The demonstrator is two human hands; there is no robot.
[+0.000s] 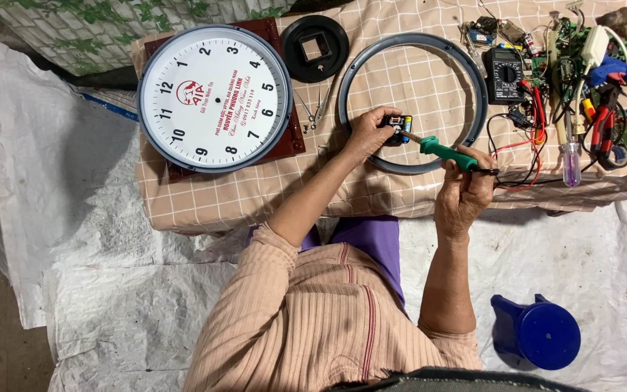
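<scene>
On the checked beige cloth of the low tabletop, my left hand is clamped around a small black clock movement with a battery showing blue and yellow. It sits just inside the lower curve of a large grey plastic clock ring, which lies flat on the cloth. My right hand is closed on a green-handled soldering iron, gripped near its back end, and the metal tip slants up and left to meet the movement. A black cord leaves the iron's rear, with thin red and black wires lying beside it.

To the left lies a round white clock face with black numerals and red print, resting on a dark red square backing. Between face and ring sits a round black plastic cover with a square opening, and below it a pair of slim metal tweezers.

At the right end I see a black multimeter, green circuit boards, red-handled pliers and a clear purple-handled screwdriver. A blue plastic stool stands on the white woven sheet by my right elbow.
</scene>
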